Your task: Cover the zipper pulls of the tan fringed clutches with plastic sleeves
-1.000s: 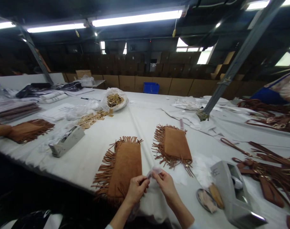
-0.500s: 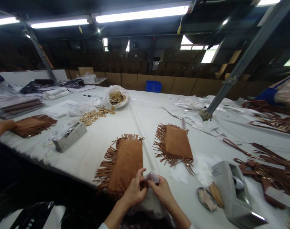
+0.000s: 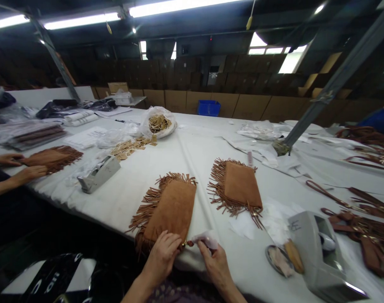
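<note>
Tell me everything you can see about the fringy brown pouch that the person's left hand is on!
The pouch is a flat brown rectangle that looks like suede. Thin strips of fringe stick out along its far and left edges. It lies slanted on the white table, beside its front edge. The left hand covers part of its near end. Gold-coloured metal shows at its near right corner, beside the whitish wrap in the right hand.

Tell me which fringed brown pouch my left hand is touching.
The middle pouch; the right pouch lies untouched, while a co-worker's hand touches the left pouch.
</note>
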`<state>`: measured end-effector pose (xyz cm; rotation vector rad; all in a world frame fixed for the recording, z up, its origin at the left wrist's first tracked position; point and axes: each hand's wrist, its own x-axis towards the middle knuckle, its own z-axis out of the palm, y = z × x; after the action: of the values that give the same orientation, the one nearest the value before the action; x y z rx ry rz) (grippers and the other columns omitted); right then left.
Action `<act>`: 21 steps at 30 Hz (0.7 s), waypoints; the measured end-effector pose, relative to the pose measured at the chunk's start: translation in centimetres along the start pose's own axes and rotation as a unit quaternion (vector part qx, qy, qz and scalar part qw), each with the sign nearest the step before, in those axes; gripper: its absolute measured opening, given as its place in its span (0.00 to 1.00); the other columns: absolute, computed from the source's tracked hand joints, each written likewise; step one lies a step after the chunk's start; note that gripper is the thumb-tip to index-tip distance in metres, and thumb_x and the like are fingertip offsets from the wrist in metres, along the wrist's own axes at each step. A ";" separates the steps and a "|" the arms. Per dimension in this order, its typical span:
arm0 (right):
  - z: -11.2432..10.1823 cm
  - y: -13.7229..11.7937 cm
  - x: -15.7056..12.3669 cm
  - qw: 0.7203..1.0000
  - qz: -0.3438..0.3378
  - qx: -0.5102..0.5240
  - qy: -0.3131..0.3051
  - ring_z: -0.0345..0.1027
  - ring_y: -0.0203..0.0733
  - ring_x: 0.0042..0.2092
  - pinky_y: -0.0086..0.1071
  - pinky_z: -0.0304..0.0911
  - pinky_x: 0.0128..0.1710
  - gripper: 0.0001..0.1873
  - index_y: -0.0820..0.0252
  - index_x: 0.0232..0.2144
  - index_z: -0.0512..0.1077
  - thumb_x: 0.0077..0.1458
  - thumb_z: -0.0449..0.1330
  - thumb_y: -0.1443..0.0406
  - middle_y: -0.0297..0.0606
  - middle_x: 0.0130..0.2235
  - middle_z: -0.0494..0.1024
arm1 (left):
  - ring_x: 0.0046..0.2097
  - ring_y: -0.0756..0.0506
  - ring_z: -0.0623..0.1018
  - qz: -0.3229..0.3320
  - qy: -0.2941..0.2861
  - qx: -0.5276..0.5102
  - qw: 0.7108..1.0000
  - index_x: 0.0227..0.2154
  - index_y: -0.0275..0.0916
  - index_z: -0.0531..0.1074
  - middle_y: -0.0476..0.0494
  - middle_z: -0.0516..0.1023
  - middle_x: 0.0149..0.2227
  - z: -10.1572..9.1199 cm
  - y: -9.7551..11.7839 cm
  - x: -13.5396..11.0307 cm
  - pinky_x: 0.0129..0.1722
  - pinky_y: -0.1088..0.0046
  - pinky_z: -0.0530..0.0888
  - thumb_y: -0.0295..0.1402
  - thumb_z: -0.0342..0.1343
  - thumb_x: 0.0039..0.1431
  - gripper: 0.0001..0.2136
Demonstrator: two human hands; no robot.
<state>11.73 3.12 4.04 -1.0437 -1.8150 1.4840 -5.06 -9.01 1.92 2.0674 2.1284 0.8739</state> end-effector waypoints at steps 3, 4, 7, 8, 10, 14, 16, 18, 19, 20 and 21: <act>1.4 0.2 -1.0 1.000 0.006 0.023 -0.019 0.72 0.49 0.37 0.35 0.65 0.40 0.18 0.59 0.31 0.78 0.52 0.59 0.50 0.40 0.32 0.80 | 0.51 0.41 0.74 0.002 0.043 0.019 0.999 0.51 0.43 0.70 0.42 0.78 0.49 -1.4 -1.0 -1.5 0.56 0.53 0.68 0.23 0.47 0.58 0.19; 1.9 0.2 -1.2 0.999 0.015 0.031 -0.020 0.73 0.49 0.37 0.35 0.66 0.40 0.18 0.59 0.31 0.78 0.51 0.60 0.50 0.40 0.32 0.80 | 0.52 0.40 0.73 -0.027 0.069 0.016 0.997 0.49 0.44 0.72 0.42 0.78 0.49 -1.7 -1.0 -2.1 0.55 0.53 0.68 0.25 0.47 0.59 0.18; 3.1 0.2 -1.6 0.997 0.063 0.051 -0.018 0.73 0.50 0.35 0.35 0.66 0.35 0.20 0.59 0.30 0.78 0.48 0.61 0.49 0.40 0.29 0.80 | 0.47 0.39 0.75 -0.204 0.159 -0.071 0.963 0.41 0.43 0.76 0.40 0.79 0.43 -1.4 0.3 -3.9 0.51 0.57 0.71 0.34 0.49 0.61 0.12; 3.3 0.2 -1.6 0.995 0.078 0.058 -0.017 0.73 0.50 0.34 0.35 0.66 0.34 0.21 0.60 0.30 0.78 0.47 0.62 0.48 0.40 0.29 0.80 | 0.42 0.40 0.77 -0.275 0.168 -0.135 0.937 0.38 0.41 0.77 0.40 0.79 0.38 -0.9 1.0 -4.4 0.45 0.60 0.73 0.38 0.50 0.61 0.12; 3.6 0.3 -1.6 0.994 0.089 0.065 -0.016 0.73 0.51 0.34 0.35 0.67 0.34 0.21 0.60 0.31 0.78 0.46 0.62 0.48 0.40 0.29 0.81 | 0.28 0.45 0.75 -0.407 0.151 -0.300 0.849 0.32 0.37 0.76 0.42 0.78 0.28 0.5 2.5 -4.8 0.30 0.68 0.73 0.48 0.49 0.59 0.19; 3.9 0.4 -1.5 0.997 0.061 0.045 -0.033 0.73 0.51 0.37 0.36 0.66 0.38 0.20 0.61 0.32 0.79 0.47 0.62 0.50 0.42 0.33 0.81 | 0.23 0.48 0.74 -0.537 0.127 -0.600 0.580 0.33 0.33 0.74 0.42 0.77 0.25 2.7 4.6 -3.7 0.21 0.75 0.67 0.54 0.54 0.52 0.24; 4.0 0.3 -1.7 0.998 0.045 0.002 -0.053 0.73 0.49 0.35 0.36 0.66 0.37 0.18 0.60 0.31 0.78 0.49 0.62 0.51 0.41 0.31 0.81 | 0.26 0.48 0.77 -0.535 0.122 -0.673 0.497 0.34 0.32 0.74 0.39 0.79 0.27 2.6 5.2 -2.8 0.24 0.75 0.69 0.52 0.57 0.52 0.24; 4.2 0.1 -2.0 0.996 0.008 -0.046 -0.079 0.72 0.47 0.35 0.35 0.65 0.36 0.15 0.59 0.32 0.78 0.51 0.60 0.54 0.41 0.32 0.79 | 0.28 0.47 0.78 -0.523 0.103 -0.716 0.451 0.34 0.30 0.75 0.37 0.79 0.28 1.8 5.6 -2.2 0.27 0.74 0.70 0.53 0.55 0.53 0.25; 4.3 0.0 -2.2 0.993 -0.016 -0.070 -0.094 0.72 0.46 0.35 0.34 0.65 0.36 0.14 0.59 0.33 0.78 0.53 0.59 0.55 0.40 0.33 0.78 | 0.30 0.46 0.78 -0.515 0.093 -0.734 0.433 0.35 0.29 0.75 0.36 0.80 0.29 1.4 5.7 -2.0 0.30 0.74 0.71 0.53 0.53 0.55 0.26; 4.3 -0.2 -2.4 0.989 -0.041 -0.091 -0.111 0.71 0.45 0.36 0.33 0.64 0.37 0.13 0.58 0.35 0.77 0.54 0.58 0.57 0.40 0.34 0.77 | 0.32 0.46 0.79 -0.506 0.088 -0.751 0.414 0.36 0.29 0.75 0.36 0.80 0.31 1.0 5.8 -1.9 0.33 0.73 0.72 0.52 0.54 0.56 0.25; 4.3 -0.4 -2.6 0.984 -0.061 -0.112 -0.127 0.71 0.45 0.37 0.33 0.64 0.37 0.13 0.58 0.36 0.77 0.55 0.56 0.59 0.40 0.35 0.76 | 0.34 0.45 0.79 -0.499 0.088 -0.768 0.392 0.38 0.30 0.75 0.36 0.81 0.33 0.8 5.9 -1.9 0.36 0.72 0.73 0.48 0.55 0.56 0.22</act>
<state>9.49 -1.40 3.54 -0.8560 -2.2252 1.4162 0.87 -10.79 3.08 -0.2887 0.8985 1.5869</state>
